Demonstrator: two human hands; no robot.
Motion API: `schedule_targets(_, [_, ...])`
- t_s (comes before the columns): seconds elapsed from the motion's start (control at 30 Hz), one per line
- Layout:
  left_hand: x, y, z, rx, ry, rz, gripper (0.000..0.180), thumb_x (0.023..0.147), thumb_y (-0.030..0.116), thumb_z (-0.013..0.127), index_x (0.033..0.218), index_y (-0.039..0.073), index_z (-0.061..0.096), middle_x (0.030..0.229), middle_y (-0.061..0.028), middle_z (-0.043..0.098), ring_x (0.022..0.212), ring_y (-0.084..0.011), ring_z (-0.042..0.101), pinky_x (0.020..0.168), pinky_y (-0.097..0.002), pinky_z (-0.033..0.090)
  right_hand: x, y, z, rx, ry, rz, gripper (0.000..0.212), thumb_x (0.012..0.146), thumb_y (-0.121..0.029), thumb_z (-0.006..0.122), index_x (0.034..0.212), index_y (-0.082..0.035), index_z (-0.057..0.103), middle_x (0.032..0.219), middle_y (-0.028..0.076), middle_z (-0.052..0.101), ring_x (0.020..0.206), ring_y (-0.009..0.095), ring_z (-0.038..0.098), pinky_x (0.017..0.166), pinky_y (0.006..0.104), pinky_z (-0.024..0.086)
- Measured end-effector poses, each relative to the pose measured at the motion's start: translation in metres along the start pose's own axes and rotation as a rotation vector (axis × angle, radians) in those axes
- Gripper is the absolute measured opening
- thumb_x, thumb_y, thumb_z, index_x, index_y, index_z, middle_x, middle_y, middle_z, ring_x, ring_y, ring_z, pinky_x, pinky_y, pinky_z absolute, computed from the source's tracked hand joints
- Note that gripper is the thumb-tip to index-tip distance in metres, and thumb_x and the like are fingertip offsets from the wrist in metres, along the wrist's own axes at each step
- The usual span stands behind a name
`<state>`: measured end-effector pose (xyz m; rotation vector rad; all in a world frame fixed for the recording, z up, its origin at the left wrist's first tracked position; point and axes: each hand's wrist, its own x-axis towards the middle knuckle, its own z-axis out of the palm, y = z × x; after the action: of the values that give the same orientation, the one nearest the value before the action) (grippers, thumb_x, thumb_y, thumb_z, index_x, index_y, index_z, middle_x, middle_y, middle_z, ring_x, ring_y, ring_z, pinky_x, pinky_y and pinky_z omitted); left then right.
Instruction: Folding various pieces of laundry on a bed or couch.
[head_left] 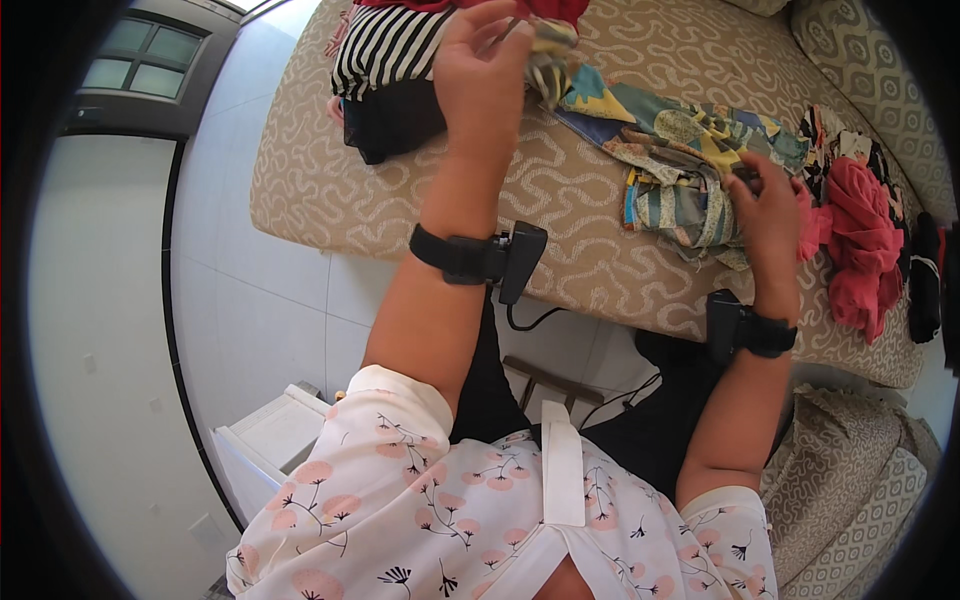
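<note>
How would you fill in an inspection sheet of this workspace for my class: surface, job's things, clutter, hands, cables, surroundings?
Surface: patterned beige seat
Job's things: multicoloured cloth, loosely bunched
Clutter: striped cloth and black cloth at left; pink cloth at right
Left hand: appears to hold the multicoloured cloth's left end, blurred
Right hand: at its right part; grip unclear
Cables: dark cable below the seat's edge
Surroundings: pale tiled floor

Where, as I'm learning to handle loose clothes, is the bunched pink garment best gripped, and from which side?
Probably by the lower end of the pink garment, coming from the near edge of the patterned seat: that end points toward the person, while dark printed cloth crowds its upper part. Limp folds suggest a full fistful.
</note>
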<state>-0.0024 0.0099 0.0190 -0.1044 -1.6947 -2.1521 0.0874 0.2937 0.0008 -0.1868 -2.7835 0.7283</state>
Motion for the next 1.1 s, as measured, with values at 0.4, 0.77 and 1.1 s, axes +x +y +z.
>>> schedule_targets(0.4, [-0.045, 0.002, 0.03, 0.63, -1.072, -0.38, 0.059, 0.087, 0.004, 0.065, 0.14, 0.009, 0.041, 0.085, -0.0077, 0.069, 0.078, -0.0112, 0.065, 0.068, -0.0271, 0.053, -0.006, -0.043, -0.02, 1.42, -0.202, 0.087, 0.022, 0.087, -0.007, 0.063, 0.107, -0.003, 0.056, 0.107, 0.007, 0.064, 0.098, 0.017, 0.061, 0.082, 0.0312, 0.049])
schedule_targets(0.77, [-0.034, -0.01, 0.003, -0.909, -0.475, -0.596, 0.029, 0.1, 0.02, 0.049, 0.121, 0.004, 0.06, 0.106, -0.0065, 0.067, 0.091, -0.0167, 0.066, 0.079, -0.0297, 0.057, -0.005, -0.063, -0.008, 1.486, -0.47, -0.038, 0.029, 0.094, -0.021, 0.062, 0.114, 0.001, 0.058, 0.111, 0.011, 0.063, 0.099, 0.018, 0.063, 0.083, 0.03, 0.051])
schedule_targets(1.1, [-0.024, 0.006, -0.014, -1.203, -0.679, -0.538, 0.027, 0.099, 0.019, 0.051, 0.12, 0.004, 0.06, 0.106, -0.007, 0.067, 0.091, -0.0168, 0.067, 0.079, -0.0298, 0.057, -0.017, -0.077, 0.033, 0.813, -0.69, 0.024, 0.033, 0.092, -0.011, 0.062, 0.122, 0.001, 0.055, 0.105, 0.003, 0.065, 0.089, 0.012, 0.061, 0.08, 0.0275, 0.049])
